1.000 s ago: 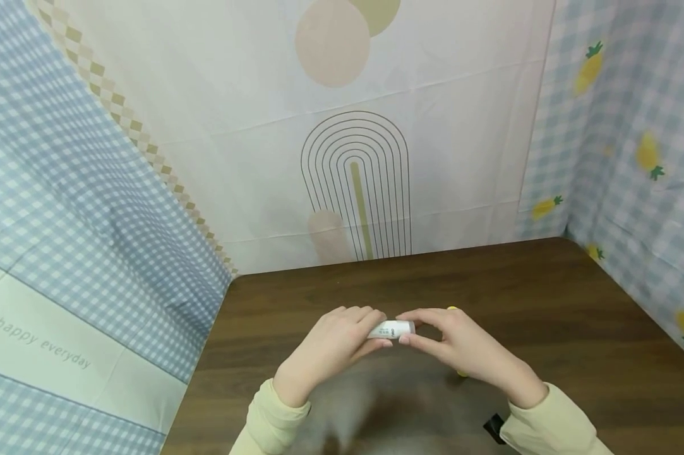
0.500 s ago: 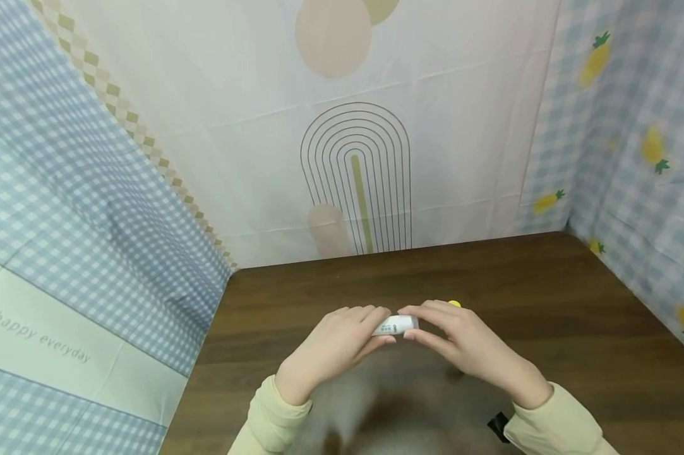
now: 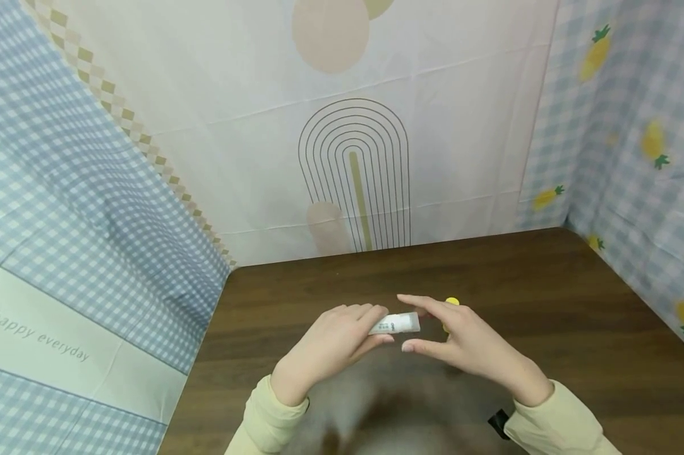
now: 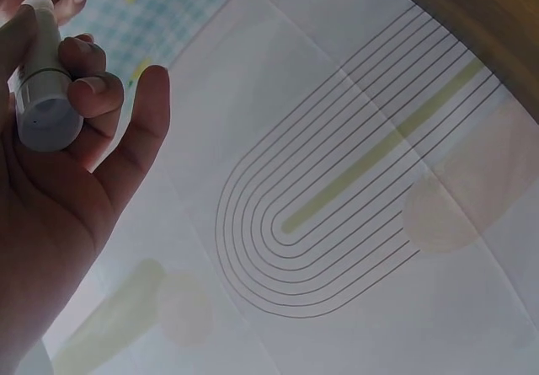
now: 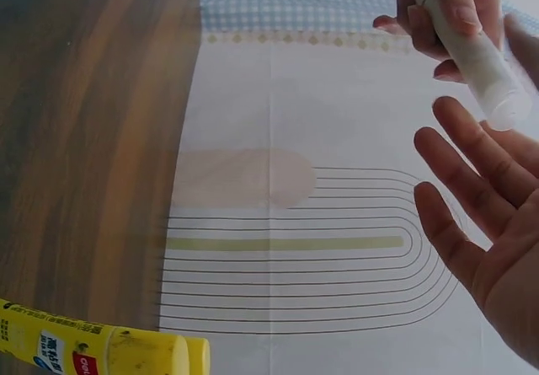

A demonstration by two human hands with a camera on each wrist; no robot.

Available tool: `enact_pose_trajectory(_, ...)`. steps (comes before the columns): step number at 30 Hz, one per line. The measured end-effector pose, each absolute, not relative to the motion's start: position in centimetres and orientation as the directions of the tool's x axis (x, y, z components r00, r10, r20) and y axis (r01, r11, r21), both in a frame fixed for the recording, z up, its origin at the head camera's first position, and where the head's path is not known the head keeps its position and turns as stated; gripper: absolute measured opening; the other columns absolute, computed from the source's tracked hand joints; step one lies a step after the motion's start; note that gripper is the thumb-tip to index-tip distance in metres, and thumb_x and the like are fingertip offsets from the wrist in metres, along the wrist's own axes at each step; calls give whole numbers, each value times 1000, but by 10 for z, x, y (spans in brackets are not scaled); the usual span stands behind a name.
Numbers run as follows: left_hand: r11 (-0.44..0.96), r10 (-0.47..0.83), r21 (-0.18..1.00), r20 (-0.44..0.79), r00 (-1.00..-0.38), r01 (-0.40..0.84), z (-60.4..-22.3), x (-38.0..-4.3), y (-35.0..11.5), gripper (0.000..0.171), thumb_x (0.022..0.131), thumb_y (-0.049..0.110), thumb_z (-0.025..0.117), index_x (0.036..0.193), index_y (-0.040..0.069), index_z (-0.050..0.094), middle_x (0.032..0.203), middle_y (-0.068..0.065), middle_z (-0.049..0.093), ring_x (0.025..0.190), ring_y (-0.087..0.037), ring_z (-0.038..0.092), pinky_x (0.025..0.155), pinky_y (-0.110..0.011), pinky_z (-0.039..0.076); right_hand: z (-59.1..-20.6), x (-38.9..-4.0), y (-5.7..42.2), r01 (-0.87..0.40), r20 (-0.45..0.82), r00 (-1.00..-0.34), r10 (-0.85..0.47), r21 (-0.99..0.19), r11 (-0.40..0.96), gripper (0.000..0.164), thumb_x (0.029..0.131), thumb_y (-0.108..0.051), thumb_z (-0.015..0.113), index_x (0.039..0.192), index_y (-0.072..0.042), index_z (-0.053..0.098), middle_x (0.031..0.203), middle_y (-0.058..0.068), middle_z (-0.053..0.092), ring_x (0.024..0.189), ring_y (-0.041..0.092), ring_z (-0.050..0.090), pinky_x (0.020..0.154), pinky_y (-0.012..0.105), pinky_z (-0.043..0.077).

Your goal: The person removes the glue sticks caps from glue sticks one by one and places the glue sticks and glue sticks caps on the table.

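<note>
Head view, left grip (image 3: pixel 342 336) clamping white tube (image 3: pixel 397 323), right grip (image 3: pixel 471 333) apart, overlapping yellow stick (image 3: pixel 452 301)

Soft, diffuse light fills the head view, leaving the white wall cloth (image 3: pixel 467 139) flat and greyish, while a pale, hazy glare with blurred brown patches spreads over the near part of the dark tabletop (image 3: pixel 523 278), and the pineapple-patterned cloth (image 3: pixel 626 215) looks soft. The left wrist view is dimmer, with the left hand (image 4: pixel 63 194) in heavy shade and the tabletop's edge bowed in the upper right corner. In the similarly subdued right wrist view, brightness washes out the upper right, bleaching the end of the white tube (image 5: pixel 480 63).
</note>
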State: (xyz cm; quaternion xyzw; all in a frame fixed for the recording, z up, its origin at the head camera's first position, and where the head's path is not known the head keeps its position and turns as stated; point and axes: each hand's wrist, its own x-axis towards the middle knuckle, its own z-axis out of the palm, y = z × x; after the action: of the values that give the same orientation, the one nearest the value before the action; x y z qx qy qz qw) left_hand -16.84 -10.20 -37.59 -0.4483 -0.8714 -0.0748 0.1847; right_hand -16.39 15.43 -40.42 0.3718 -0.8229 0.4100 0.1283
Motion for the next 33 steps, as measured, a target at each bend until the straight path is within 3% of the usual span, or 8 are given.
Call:
enact_pose_trajectory(3,587,756,-44,387,-528,808,-375,-168,-100,29,99,40,63,110,14,57,83,9,54,69,-8,50,63,-24,45,-404,-164,155,-665,466,-737,-490,-626,407,41,93,-25,75,132,-24,61,104,-12,71,59,-3,44,54,21,43)
enact_pose_trajectory(8,588,757,-47,384,-529,807,-376,-166,-100,28,98,40,64,107,15,57,83,9,54,70,-8,50,64,-24,45,-403,-164,154,-660,481,-743,-465,-640,393,19,98,-21,68,114,-29,66,99,-18,70,84,3,62,69,25,47)
enact_pose_trajectory(15,588,757,-47,383,-529,807,-376,-164,-100,28,98,40,64,108,14,58,84,9,55,70,-8,51,63,-23,46,-403,-162,156,-695,521,-707,-478,-635,336,27,93,-17,74,116,-29,66,101,-17,67,88,6,59,74,28,48)
enact_pose_trajectory(21,590,756,-49,384,-530,806,-375,-161,-103,29,97,40,66,108,15,58,81,10,53,68,-7,49,62,-23,44,-406,-159,154,-674,483,-727,-488,-640,369,38,94,-22,73,130,-25,61,122,-14,64,100,6,61,79,27,52)
enact_pose_trajectory(26,587,759,-50,381,-528,808,-374,-161,-104,28,98,40,65,109,16,58,83,10,54,69,-7,49,63,-23,45,-407,-159,152,-642,463,-757,-461,-657,396,26,97,-22,70,122,-27,64,108,-17,70,93,3,66,68,27,50)
enact_pose_trajectory(33,609,744,-36,373,-555,793,-376,-159,-108,29,97,41,65,108,15,58,83,10,54,68,-7,50,63,-22,44,-411,-160,149,-709,541,-691,-479,-636,305,31,93,-13,74,120,-25,64,104,-14,68,87,6,64,66,24,51)
